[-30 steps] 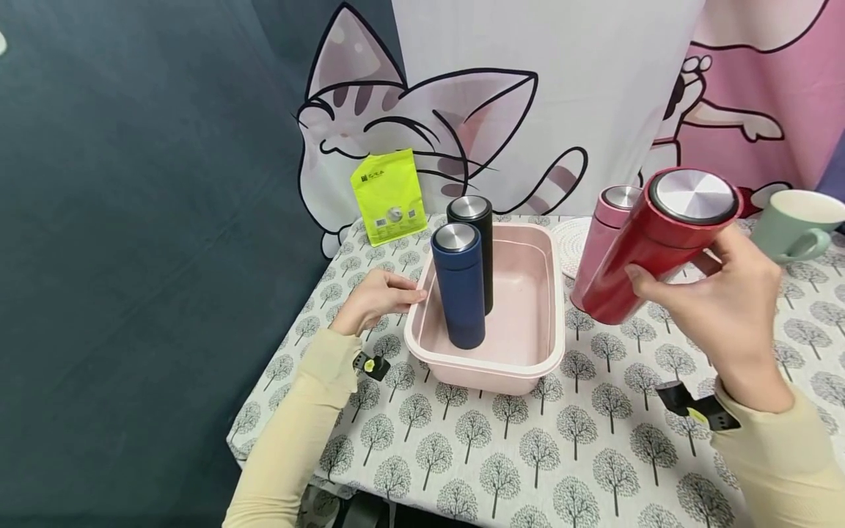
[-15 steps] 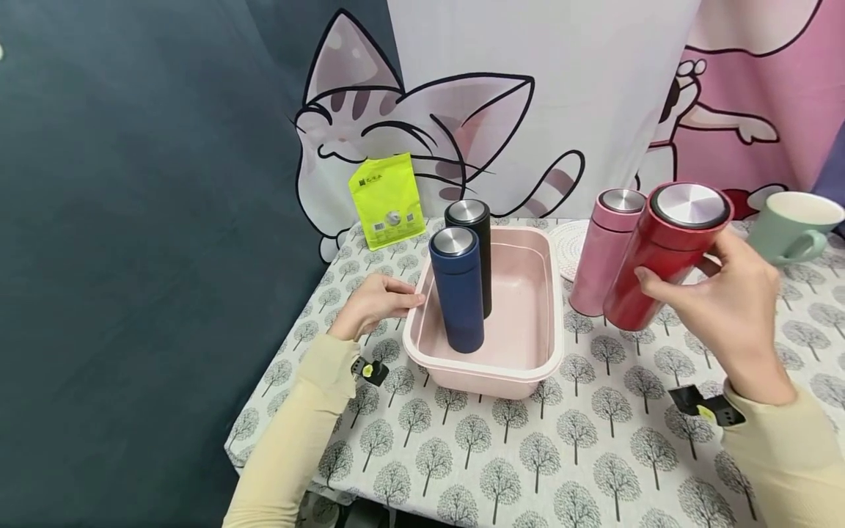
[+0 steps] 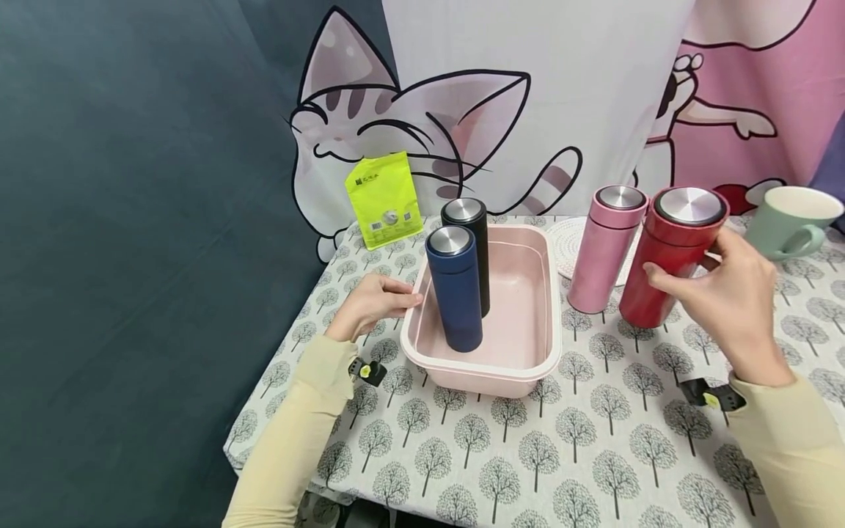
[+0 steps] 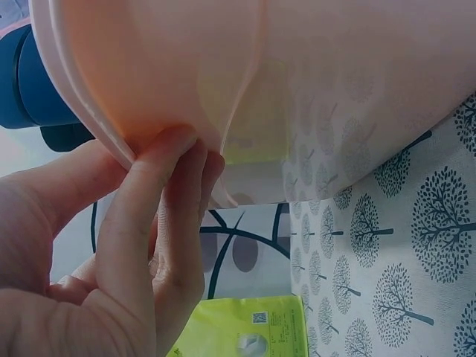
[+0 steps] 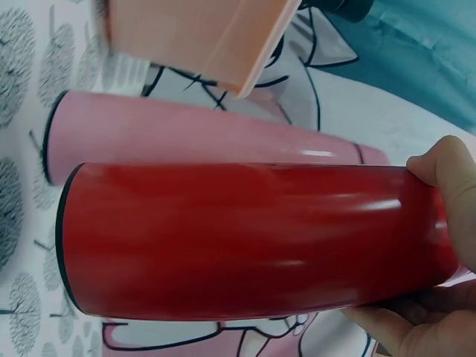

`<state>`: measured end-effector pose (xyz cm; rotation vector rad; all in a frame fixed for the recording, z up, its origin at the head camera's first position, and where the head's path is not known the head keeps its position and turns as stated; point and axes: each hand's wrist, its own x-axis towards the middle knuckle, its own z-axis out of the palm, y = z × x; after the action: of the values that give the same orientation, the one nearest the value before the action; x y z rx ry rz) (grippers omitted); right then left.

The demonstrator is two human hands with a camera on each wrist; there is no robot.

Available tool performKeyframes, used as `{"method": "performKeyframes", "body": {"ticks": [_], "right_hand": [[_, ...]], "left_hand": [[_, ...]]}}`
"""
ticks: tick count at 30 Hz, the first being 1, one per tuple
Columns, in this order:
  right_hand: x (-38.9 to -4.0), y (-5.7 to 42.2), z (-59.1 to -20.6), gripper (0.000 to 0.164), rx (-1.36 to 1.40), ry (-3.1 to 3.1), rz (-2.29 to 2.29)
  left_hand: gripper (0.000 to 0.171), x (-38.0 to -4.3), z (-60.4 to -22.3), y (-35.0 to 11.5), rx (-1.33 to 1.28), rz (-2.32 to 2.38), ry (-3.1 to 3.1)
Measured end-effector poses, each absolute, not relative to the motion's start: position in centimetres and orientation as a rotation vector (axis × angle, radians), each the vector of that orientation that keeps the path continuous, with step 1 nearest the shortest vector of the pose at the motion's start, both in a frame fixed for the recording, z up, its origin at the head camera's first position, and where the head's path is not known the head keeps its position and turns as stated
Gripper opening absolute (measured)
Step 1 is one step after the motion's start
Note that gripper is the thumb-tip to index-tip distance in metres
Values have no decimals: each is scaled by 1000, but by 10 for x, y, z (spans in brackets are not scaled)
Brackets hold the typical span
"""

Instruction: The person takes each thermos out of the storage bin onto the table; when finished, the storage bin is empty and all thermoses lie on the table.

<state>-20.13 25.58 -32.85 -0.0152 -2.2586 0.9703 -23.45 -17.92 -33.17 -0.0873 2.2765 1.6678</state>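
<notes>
My right hand (image 3: pixel 733 308) grips a red thermos (image 3: pixel 673 257) around its upper body, thumb on the near side. It stands nearly upright beside a pink thermos (image 3: pixel 606 253), low over the tablecloth. In the right wrist view the red thermos (image 5: pixel 245 242) fills the middle, with the pink one (image 5: pixel 201 134) behind it. My left hand (image 3: pixel 372 304) pinches the left rim of a pink plastic basin (image 3: pixel 511 372); the left wrist view shows the thumb inside and fingers (image 4: pixel 134 216) outside the wall. A blue thermos (image 3: pixel 455 293) and a black thermos (image 3: pixel 484 257) stand in the basin's left half.
A lime-green pouch (image 3: pixel 385 202) stands at the back left of the table. Behind the pink thermos lies a round white woven mat (image 3: pixel 568 242). A light green mug (image 3: pixel 788 220) is at the back right, past my right hand. The table's left edge runs beside my left arm.
My right hand has moved the red thermos a little right and down, from tilted to nearly upright, away from the pink one. My left hand has stayed on the basin rim.
</notes>
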Motion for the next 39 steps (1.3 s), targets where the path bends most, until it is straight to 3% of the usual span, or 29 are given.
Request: {"method": "performKeyframes", "body": {"ticks": [28, 34, 39], "right_hand": [[-229, 299, -359, 54, -241, -2399, 969], [-228, 313, -359, 36, -278, -2430, 1019], [-231, 314, -357, 52, -212, -2489, 1035]], "left_hand": [[36, -234, -331, -177, -61, 1668, 2276], [36, -234, -333, -176, -32, 1691, 2252], [35, -231, -337, -179, -56, 1733, 2244]]}}
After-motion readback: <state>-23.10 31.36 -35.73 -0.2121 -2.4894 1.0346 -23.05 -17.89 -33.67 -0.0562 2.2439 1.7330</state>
